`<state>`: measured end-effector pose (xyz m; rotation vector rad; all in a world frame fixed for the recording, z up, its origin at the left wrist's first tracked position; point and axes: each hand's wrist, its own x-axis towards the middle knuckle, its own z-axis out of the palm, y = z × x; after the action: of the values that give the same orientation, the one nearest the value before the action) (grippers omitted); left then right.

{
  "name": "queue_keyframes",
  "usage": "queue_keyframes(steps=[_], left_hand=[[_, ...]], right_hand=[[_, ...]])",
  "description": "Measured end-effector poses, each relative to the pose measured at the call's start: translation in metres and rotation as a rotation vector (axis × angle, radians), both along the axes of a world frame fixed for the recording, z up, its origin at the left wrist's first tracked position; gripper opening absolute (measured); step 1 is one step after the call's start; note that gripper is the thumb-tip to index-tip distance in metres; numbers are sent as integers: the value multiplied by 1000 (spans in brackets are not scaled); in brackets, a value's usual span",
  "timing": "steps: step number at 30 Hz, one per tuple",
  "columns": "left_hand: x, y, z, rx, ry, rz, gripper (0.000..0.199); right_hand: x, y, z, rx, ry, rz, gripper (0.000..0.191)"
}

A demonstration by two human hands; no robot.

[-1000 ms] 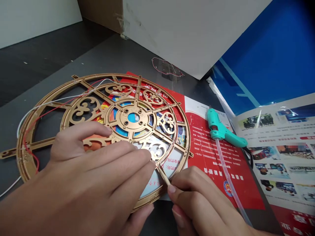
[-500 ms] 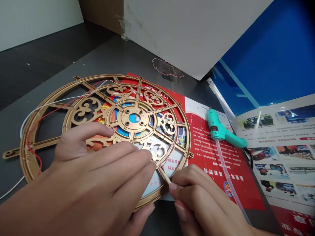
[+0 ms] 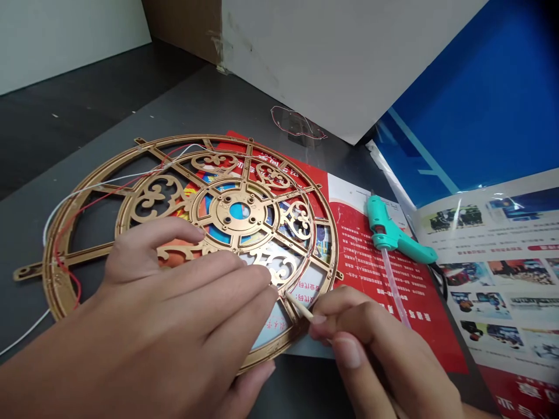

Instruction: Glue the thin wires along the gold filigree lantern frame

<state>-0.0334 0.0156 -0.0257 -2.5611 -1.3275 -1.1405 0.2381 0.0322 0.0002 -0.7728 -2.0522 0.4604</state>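
Observation:
A gold, wheel-shaped openwork frame (image 3: 258,214) lies tilted on printed sheets, its spokes and scrollwork facing up. My left hand (image 3: 192,308) spreads over its near left side, fingers on top and thumb beneath the rim, gripping it. Pinched in my right hand (image 3: 375,343) is a thin pale wooden stick (image 3: 302,308). The stick's tip touches a spoke at the inner ring, close to my left fingertips. A red wire (image 3: 73,276) and a white wire (image 3: 26,333) run across the frame's left side; thin wire also follows the inner ring.
A teal glue gun (image 3: 384,230) with a clear glue stick lies on a red printed sheet (image 3: 362,262) to the right. Further right is a photo-covered brochure (image 3: 489,279). A loose loop of thin wire (image 3: 286,119) lies near the white box (image 3: 323,58) behind.
My right hand has shifted slightly right, its fingers re-posed, and the stick leans flatter with its tip still at the spoke. The left hand is nearly still.

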Motion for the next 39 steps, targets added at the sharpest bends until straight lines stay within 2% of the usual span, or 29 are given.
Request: queue_keyframes(steps=[2,6,9,11,14,18,22,25,28,32,39], left_hand=[[-1,-6,-9,3,27,-9,28],[1,-23,-33,8,98,-40,26],[4,-31,-42,5,114,-47,25],[5,-30,-39,10,118,-45,25],[4,-18,-24,21,102,-23,27],[1,-1,-5,2,29,-4,29],[0,3,0,13,25,-22,28],[-1,1,-2,17,29,-16,31],[-1,-1,-2,7,31,-3,30],[0,-1,-1,-8,16,-4,28],[1,-2,1,-9,5,18,30]], right_hand=[[-1,1,1,12,-36,16,19],[4,0,17,-4,-269,40,23],[7,1,27,22,-347,51,25],[8,0,29,40,-374,70,27],[4,-4,30,81,-465,82,39],[-5,-13,28,170,-537,-53,56],[-6,-15,27,242,-595,-76,67],[-3,-10,29,193,-544,-54,61],[4,-3,30,95,-463,32,45],[9,4,27,73,-369,78,26],[9,1,28,29,-435,135,28]])
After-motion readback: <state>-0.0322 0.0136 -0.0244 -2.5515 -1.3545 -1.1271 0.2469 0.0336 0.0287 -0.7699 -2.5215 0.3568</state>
